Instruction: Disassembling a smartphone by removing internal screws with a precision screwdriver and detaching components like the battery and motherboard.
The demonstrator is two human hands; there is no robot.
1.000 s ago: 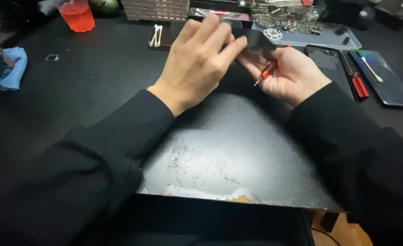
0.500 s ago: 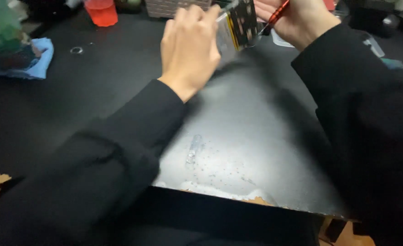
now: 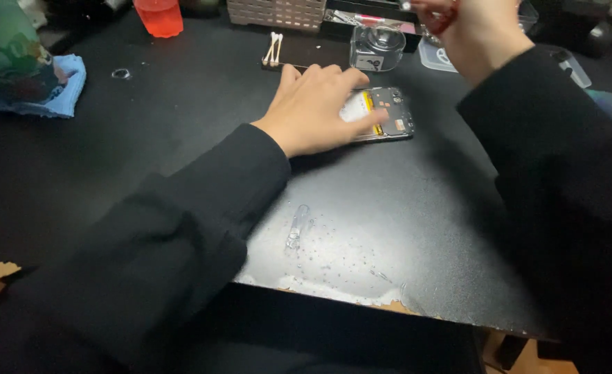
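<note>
1. The opened smartphone with its back cover off (image 3: 388, 114), showing a yellow strip and grey inner parts, is laid flat on the black work mat (image 3: 181, 138) near the far middle of the bench. It is pinned by the left hand (image 3: 316, 111), whose fingers are spread and pressed flat over its nearer half.

2. The right hand (image 3: 475, 31) is raised at the top edge of the view, closed in a pinch on a small red-handled tool (image 3: 443, 17); the tip is cut off by the frame, so its kind cannot be told.

3. Exposed inner parts could be smudged or bent by the flat pressure of the fingers, since the palm side is resting directly on them.

4. The phone could be slid across the smooth mat if the pressure is eased while the tool is brought down.

5. The small clear glass jar (image 3: 377, 47) just beyond the phone and the two cotton swabs (image 3: 273, 48) near the left fingertips could be knocked by a sleeve or a returning hand.

6. Clear droplets and a smear (image 3: 299, 228) are seen on the mat nearer the body; the black sleeve could be wetted and moisture carried to the phone.
</note>
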